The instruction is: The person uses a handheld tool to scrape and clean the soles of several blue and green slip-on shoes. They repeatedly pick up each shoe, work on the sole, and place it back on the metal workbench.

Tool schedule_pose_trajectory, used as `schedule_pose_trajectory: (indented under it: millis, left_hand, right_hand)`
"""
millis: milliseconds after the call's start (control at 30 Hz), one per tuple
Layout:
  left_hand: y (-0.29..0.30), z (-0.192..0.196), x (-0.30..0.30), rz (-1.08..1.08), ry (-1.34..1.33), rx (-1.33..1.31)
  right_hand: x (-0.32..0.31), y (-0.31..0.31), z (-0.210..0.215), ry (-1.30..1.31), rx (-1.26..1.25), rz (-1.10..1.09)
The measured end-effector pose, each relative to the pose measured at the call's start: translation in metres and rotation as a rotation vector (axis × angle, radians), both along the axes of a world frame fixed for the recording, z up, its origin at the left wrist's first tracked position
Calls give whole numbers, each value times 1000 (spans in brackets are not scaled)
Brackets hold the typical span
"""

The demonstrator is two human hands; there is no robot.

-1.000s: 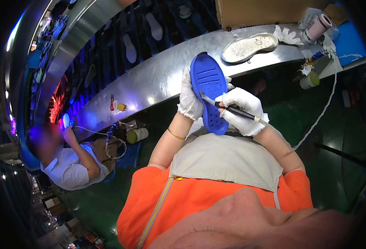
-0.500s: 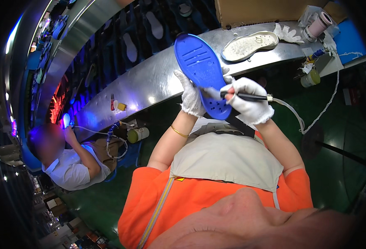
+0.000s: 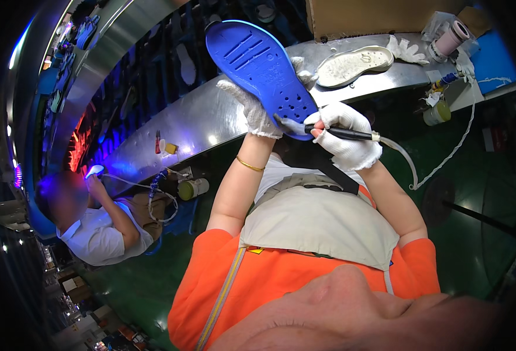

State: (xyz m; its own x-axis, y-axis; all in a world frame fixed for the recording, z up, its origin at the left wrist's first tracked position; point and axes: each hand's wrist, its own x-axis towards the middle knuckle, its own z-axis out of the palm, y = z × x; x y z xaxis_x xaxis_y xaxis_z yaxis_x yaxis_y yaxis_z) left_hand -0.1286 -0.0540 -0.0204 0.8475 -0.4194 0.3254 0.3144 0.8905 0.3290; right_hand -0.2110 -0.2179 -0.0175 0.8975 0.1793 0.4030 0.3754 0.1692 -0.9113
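Observation:
A blue shoe sole (image 3: 255,64) with slots and small holes is held out in front of me, its toe pointing up and to the left. My left hand (image 3: 251,108), in a white glove, grips it from beneath, with fingers showing along both edges. In my gloved right hand (image 3: 351,137) is a black-handled brush (image 3: 346,133) with a pale hose running from its back end. The brush's bristles lie against the heel part of the sole, just below the holes.
Beyond my hands curves a metal bench (image 3: 205,117) carrying a white sole (image 3: 354,65), a white glove (image 3: 407,50) and a pink bottle (image 3: 450,40). Behind it, soles lie on a dark conveyor (image 3: 170,64). At the left, a co-worker (image 3: 103,234) holds a lit piece. A jar (image 3: 193,188) hangs at the bench.
The blue sole has moved up and left with my left hand, tilting further left. The brush has shifted slightly left and lies nearer the heel end.

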Motion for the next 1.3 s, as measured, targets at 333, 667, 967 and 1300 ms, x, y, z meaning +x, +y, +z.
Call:
schedule_pose_trajectory:
  millis: [333,667,967,1300]
  left_hand:
    - [14,20,8,125,-193,523]
    - [9,34,19,-28,-181,775]
    - [6,33,30,-70,108,1051]
    - [10,33,40,-143,166,1122]
  right_hand:
    - [13,-18,15,437,-178,137]
    - [25,-23,19,235,-204,106]
    - [28,-22,33,335,-217,279]
    - [32,-32,10,267,-337,196]
